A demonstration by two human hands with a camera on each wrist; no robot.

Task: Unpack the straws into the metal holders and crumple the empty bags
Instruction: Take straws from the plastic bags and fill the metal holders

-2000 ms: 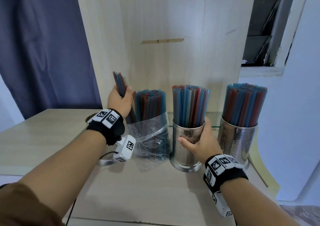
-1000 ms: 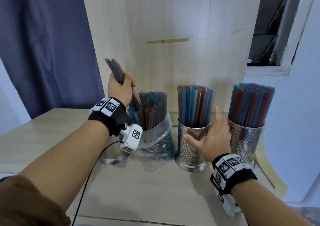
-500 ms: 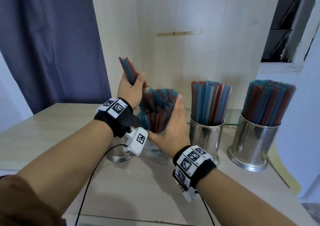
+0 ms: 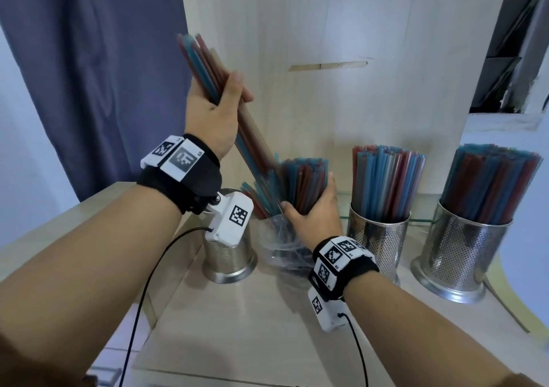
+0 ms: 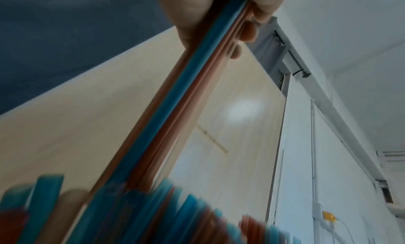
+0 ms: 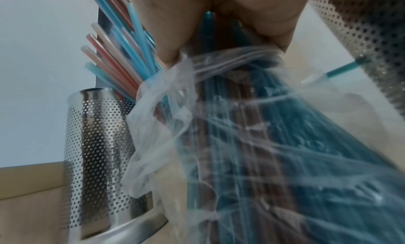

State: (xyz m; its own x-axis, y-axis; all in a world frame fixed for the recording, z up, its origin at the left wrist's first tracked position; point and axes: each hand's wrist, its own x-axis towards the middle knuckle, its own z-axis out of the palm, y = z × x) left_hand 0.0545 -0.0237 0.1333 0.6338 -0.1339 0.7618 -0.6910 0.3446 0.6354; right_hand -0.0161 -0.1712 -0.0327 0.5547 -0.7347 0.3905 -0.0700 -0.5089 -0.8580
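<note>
My left hand [image 4: 218,104] is raised and grips a small bunch of red and blue straws [image 4: 205,68] [image 5: 197,84], tilted, their lower ends still among the bagged straws. My right hand [image 4: 312,211] [image 6: 236,19] grips the bundle of straws [image 4: 303,181] that stands in a clear plastic bag [image 4: 279,247] [image 6: 166,126], just above the bag's mouth. A perforated metal holder [image 4: 228,256] [image 6: 96,143] stands left of the bag, partly hidden behind my left wrist camera. Two more metal holders [image 4: 380,238] [image 4: 466,253] to the right are packed with straws.
Everything stands on a light wooden table [image 4: 237,327] against a wooden panel [image 4: 326,104]. A dark blue curtain [image 4: 89,74] hangs at the left. A strip of glass [image 4: 421,211] lies behind the holders. The table's right edge is close to the far-right holder.
My right hand left the middle holder, crossed left and took hold of the bagged bundle. My left hand has lifted its bunch of straws higher out of the bag.
</note>
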